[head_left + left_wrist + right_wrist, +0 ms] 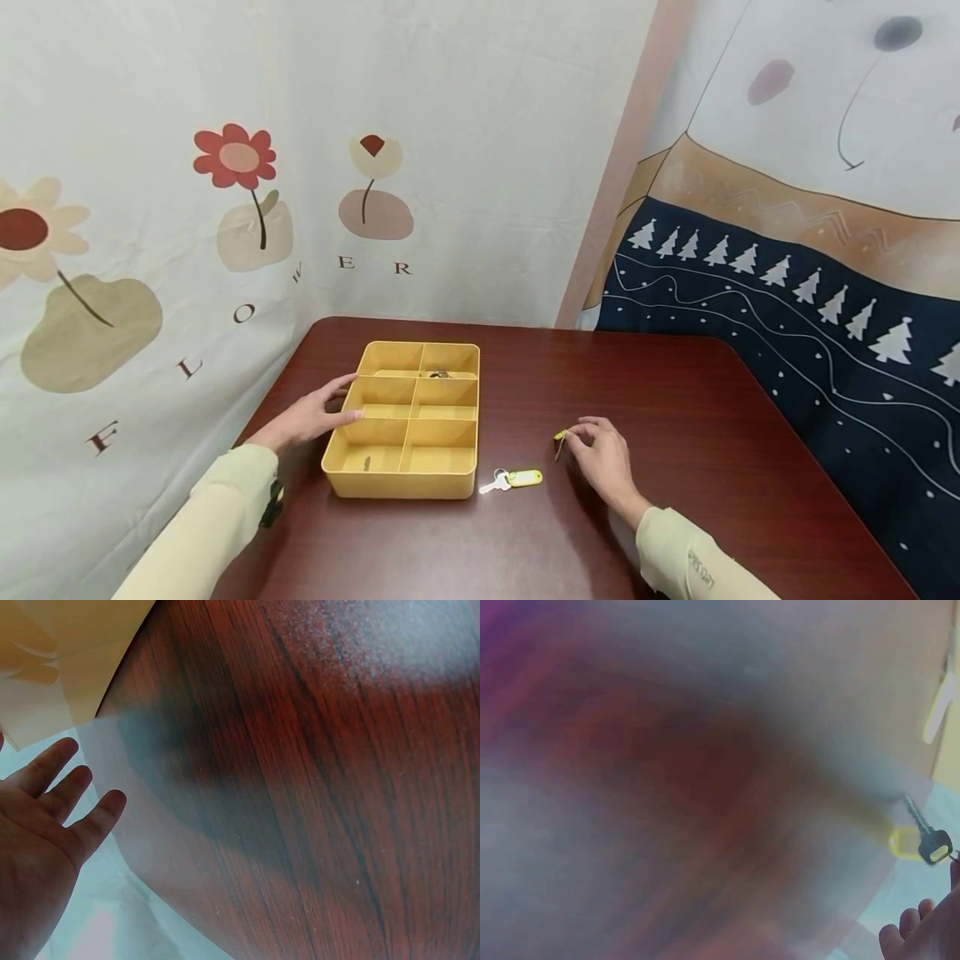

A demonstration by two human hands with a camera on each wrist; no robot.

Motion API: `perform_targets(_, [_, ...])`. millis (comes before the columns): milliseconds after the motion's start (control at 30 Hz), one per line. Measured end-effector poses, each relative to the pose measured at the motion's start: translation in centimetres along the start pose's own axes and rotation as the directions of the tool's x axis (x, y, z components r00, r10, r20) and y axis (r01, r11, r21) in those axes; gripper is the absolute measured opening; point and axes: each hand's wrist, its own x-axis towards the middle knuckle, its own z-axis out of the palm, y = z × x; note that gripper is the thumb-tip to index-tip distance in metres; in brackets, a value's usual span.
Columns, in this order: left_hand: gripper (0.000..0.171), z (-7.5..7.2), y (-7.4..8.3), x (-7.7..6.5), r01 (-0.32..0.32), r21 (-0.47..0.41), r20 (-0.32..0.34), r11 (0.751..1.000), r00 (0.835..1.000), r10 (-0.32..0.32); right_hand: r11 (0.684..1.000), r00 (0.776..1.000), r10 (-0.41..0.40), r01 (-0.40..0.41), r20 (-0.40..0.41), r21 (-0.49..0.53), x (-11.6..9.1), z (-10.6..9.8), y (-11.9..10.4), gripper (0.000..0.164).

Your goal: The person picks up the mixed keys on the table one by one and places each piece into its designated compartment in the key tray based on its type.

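Observation:
My right hand [603, 462] pinches a key ring between thumb and fingertips, to the right of the yellow box [397, 486]. From it hang a dark-headed key [934, 846] and a yellow tag [904, 844], seen in the right wrist view. Another key [495, 483] with a yellow-green tag [524, 478] lies on the table between the box and my right hand. At the box's left side is my left hand [311, 417], its thumb over the rim and its fingers extended; the left wrist view shows them straight and spread.
The box is divided into several compartments. A small dark metallic item [440, 375] lies in its back right one, and a small greyish spot [367, 463] shows in the front left one. The brown table [637, 367] meets printed cloth walls [480, 167] behind.

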Motion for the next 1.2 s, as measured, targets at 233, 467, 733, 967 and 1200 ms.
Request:
perform_targets(233, [0.083, 0.1, 0.0, 0.0, 0.004, 0.001, 0.004, 1.0, 1.0, -0.004, 0.995, 0.998, 0.059, -0.056, -0.03, 0.08, 1.2, -0.3, -0.7, 0.009])
perform_targets(467, [0.085, 0.2, 0.2, -0.1, 0.012, -0.023, 0.01, 1.0, 1.0, -0.012, 0.987, 0.997, 0.066, -0.058, -0.048, 0.147, 2.1, -0.2, -1.7, 0.01])
perform_targets(733, [0.084, 0.1, 0.1, -0.1, 0.009, -0.006, 0.005, 1.0, 1.0, -0.009, 0.973, 0.997, 0.047, -0.03, -0.068, 0.229, 3.2, 0.4, -3.6, 0.008])
perform_targets(967, [0.085, 0.1, 0.1, -0.2, 0.011, 0.001, 0.002, 1.0, 1.0, -0.011, 0.942, 0.998, 0.016, 0.005, -0.061, 0.335, 3.8, 1.0, -5.4, 0.005])
perform_targets(1200, [0.086, 0.1, 0.2, -0.1, 0.015, 0.009, 0.008, 1.0, 1.0, -0.015, 0.917, 1.0, -0.029, 0.022, 0.01, 0.399, 3.7, 1.6, -7.6, 0.005])
